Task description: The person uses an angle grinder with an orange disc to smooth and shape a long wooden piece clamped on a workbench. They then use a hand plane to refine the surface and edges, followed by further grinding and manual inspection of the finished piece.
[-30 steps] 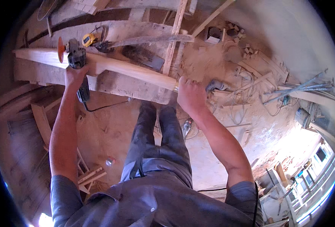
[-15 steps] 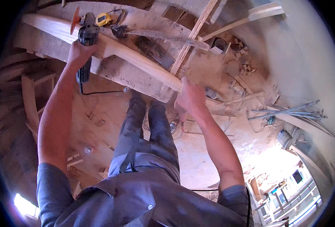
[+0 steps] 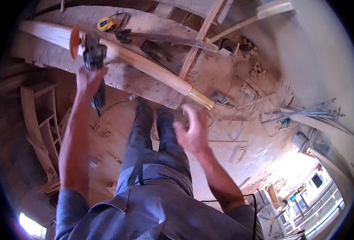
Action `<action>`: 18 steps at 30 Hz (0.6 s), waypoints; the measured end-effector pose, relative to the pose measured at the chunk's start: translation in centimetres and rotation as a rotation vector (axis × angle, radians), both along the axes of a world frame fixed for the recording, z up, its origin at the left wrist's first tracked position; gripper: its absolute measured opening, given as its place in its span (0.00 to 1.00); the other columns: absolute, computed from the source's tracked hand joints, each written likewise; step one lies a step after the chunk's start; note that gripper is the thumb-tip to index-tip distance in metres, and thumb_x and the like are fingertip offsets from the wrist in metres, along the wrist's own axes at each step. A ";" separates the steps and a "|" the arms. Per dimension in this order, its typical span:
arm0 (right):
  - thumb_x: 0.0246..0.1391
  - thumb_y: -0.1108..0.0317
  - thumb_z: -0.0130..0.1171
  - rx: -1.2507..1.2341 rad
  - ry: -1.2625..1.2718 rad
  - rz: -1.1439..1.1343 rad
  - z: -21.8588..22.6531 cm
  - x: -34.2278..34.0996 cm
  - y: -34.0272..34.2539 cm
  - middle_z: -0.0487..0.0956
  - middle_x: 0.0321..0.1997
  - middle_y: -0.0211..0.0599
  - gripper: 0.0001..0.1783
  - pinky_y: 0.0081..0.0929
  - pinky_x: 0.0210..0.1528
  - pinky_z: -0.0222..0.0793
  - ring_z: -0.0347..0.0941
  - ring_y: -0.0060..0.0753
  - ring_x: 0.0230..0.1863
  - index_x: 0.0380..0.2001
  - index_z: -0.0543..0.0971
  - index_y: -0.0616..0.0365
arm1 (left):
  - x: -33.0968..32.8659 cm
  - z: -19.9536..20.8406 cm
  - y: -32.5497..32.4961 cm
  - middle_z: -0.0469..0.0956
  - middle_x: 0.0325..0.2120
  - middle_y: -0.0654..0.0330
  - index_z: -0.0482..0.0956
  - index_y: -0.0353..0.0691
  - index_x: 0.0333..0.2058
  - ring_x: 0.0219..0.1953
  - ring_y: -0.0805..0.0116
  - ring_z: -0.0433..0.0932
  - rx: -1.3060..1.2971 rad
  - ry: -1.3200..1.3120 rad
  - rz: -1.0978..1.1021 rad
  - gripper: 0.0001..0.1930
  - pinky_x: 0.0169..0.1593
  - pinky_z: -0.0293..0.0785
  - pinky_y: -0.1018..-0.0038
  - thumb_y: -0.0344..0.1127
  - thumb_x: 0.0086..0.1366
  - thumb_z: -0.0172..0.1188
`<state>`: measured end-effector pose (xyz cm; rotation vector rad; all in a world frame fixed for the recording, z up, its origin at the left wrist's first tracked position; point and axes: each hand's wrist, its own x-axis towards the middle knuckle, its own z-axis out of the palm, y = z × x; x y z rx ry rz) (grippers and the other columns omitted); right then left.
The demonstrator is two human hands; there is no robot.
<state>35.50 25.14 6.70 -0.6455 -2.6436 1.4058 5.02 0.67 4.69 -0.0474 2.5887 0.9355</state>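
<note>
My left hand [image 3: 90, 82] is wrapped round the body of a dark angle grinder [image 3: 94, 53], which is held up over the bench. An orange sanding disc [image 3: 74, 43] on the grinder faces left, close to a long, pale shaped wooden piece [image 3: 149, 69]. That piece lies slantwise across the bench, and its near right end wears a gold-coloured sleeve [image 3: 201, 99]. Just below this end is my right hand [image 3: 194, 130], apart from the wood, fingers spread and a little blurred, nothing in it.
On the dusty workbench [image 3: 129, 94] lie a yellow tape measure [image 3: 106, 24] and a curved board [image 3: 165, 33]. Wood blocks [image 3: 258, 69] and metal rods [image 3: 309, 116] lie to the right. A wooden frame [image 3: 35, 116] stands at the left.
My right hand has let go of the wooden piece's end and drawn down toward me, baring the gold-coloured sleeve. The grinder has tilted and come slightly nearer in my left hand.
</note>
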 end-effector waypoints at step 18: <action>0.41 0.65 0.75 -0.507 -0.317 -0.064 -1.5 -0.8 -8.7 0.83 0.51 0.55 0.48 0.47 0.60 0.74 0.80 0.60 0.56 0.66 0.66 0.63 | 18.5 3.6 8.9 0.83 0.40 0.60 0.80 0.32 0.49 0.41 0.73 0.79 0.599 -0.279 0.360 0.20 0.48 0.75 0.73 0.35 0.62 0.72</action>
